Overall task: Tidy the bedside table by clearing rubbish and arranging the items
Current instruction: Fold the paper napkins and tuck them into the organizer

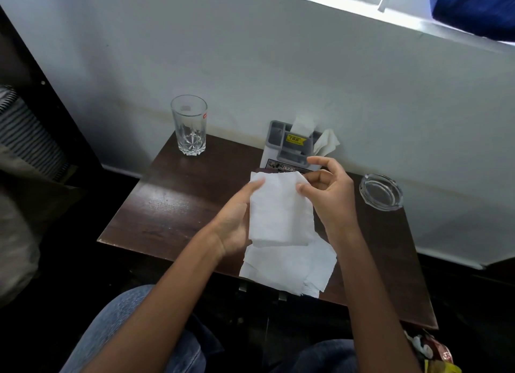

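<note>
A folded white tissue point(280, 208) is held above the dark wooden bedside table point(172, 205). My left hand point(237, 222) supports its left edge, fingers lying along it and thumb behind. My right hand point(326, 194) pinches its upper right corner with curled fingers. More flat white tissues point(289, 266) lie stacked at the table's front edge, just under the held one. Behind the hands stands a grey organiser box point(289, 146) with tissues sticking out of it.
An empty cut-glass tumbler point(190, 126) stands at the table's back left by the white wall. A glass ashtray point(381, 192) sits at the right. A colourful wrapper bag point(434, 350) lies below the table's right corner. My knees in jeans are below.
</note>
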`<action>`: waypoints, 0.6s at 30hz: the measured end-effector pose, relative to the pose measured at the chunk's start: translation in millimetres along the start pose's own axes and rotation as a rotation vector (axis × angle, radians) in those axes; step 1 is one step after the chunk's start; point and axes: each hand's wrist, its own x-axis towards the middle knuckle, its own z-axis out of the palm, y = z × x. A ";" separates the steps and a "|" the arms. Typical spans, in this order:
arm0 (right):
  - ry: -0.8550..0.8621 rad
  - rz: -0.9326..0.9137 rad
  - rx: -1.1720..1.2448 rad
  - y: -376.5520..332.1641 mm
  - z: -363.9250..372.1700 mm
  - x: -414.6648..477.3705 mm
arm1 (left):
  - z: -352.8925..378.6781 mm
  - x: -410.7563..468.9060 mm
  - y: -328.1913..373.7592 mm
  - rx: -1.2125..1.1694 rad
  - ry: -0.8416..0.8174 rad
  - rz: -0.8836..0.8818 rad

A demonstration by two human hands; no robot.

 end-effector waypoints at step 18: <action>-0.593 0.290 -0.173 11.8 -33.4 4.7 | -7.7 -9.4 -2.6 0.596 -0.226 -0.023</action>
